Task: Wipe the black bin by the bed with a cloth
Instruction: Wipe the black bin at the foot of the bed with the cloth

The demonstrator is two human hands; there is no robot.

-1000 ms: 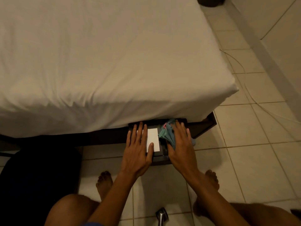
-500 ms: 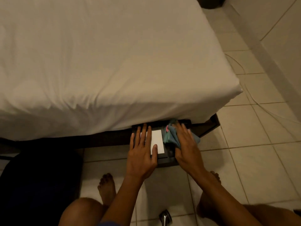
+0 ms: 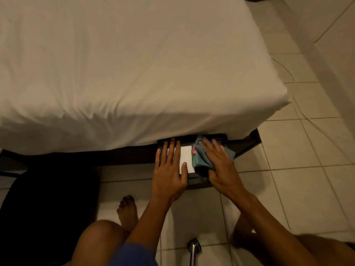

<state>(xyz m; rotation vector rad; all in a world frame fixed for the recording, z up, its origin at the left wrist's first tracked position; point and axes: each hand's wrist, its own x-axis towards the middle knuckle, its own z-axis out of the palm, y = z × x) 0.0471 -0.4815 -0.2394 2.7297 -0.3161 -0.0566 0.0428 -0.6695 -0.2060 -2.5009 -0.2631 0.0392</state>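
**Mid-wipe, with a risk of sliding**

The black bin stands on the tiled floor, tucked under the near edge of the bed, by its right corner. The left hand lies flat, fingers straight, on its white panel. The right hand presses the cloth down with spread fingers. A hard stroke could shove the bin under the bed.

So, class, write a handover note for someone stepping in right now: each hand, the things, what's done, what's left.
Left hand flat on the bin top, steadying it.
Right hand presses the cloth on the bin's right side.
The bin stands on the floor, far edge under the bed.
Done: top being wiped.
Left: probably the rest of the top and the front.
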